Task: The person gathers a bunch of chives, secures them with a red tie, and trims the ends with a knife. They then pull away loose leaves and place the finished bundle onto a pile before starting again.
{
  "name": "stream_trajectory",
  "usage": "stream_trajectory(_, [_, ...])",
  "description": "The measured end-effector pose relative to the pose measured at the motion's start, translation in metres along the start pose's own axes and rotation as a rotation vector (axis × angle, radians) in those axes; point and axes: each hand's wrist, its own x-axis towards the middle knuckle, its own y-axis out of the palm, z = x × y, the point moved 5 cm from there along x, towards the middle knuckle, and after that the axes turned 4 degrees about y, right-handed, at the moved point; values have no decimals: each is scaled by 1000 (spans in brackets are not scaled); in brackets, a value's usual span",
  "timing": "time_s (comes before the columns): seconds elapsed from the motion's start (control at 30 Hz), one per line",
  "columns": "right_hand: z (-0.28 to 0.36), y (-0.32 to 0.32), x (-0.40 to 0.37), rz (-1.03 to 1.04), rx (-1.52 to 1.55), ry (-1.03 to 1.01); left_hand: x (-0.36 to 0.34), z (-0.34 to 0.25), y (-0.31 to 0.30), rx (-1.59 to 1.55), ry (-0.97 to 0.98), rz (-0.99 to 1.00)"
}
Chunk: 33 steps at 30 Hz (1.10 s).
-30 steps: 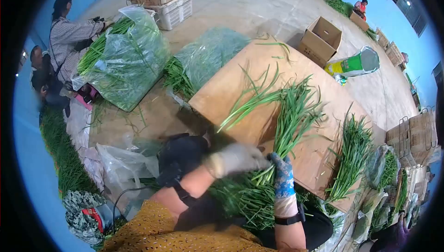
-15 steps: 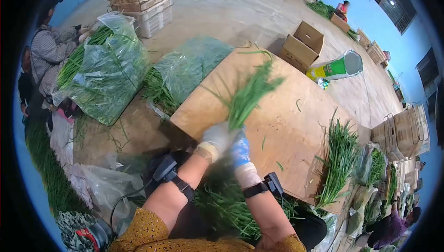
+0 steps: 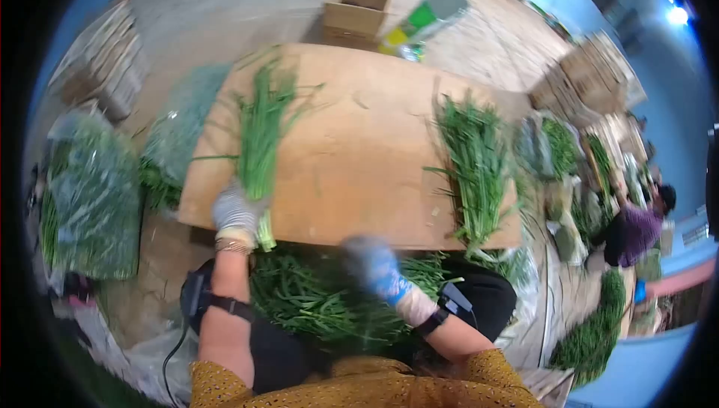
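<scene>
A bunch of green chives (image 3: 261,134) lies along the left side of the wooden board (image 3: 352,161), leaf tips pointing away from me. My left hand (image 3: 237,209), in a striped glove, is closed round its lower stems, and the pale stem ends stick out beside it. My right hand (image 3: 372,264), in a grey and blue glove, is over the board's near edge, apart from the bunch; motion blurs its fingers. Below it a heap of loose chives (image 3: 322,299) lies at my lap. Another bunch of chives (image 3: 473,168) rests on the board's right side.
Beyond the board stand a cardboard box (image 3: 358,11) and a green-yellow roll (image 3: 427,18). Plastic bags of greens (image 3: 97,198) are at the left. Stacked crates (image 3: 584,82) and a person in purple (image 3: 636,228) are at the right.
My hands have separated: the left has laid the bunch down on the board's left side, and the right has come away toward the near edge. The view has turned right.
</scene>
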Motion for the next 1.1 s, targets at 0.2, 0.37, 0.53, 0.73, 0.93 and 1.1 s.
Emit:
stream_trajectory(0.2, [-83, -143, -102, -656, 569, 352, -42, -79, -52, 339, -93, -104])
stream_trajectory(0.37, [-307, -197, -148, -1054, 500, 685, -79, -215, 15, -542, 443, -110])
stream_trajectory(0.53, [-363, -193, -94, -708, 446, 938, -63, -323, 132, -1473, 253, 648])
stream_trajectory(0.73, [-260, -159, -3, -387, 337, 712, -70, -391, 116, -1708, -290, 1035])
stream_trajectory(0.93, [-203, -74, -13, -274, 449, 403, -69, -331, 110, -1273, 329, 823])
stream_trajectory(1.1, [-115, -84, -41, -435, 614, 304, -127, -305, 42, -1810, 134, 835])
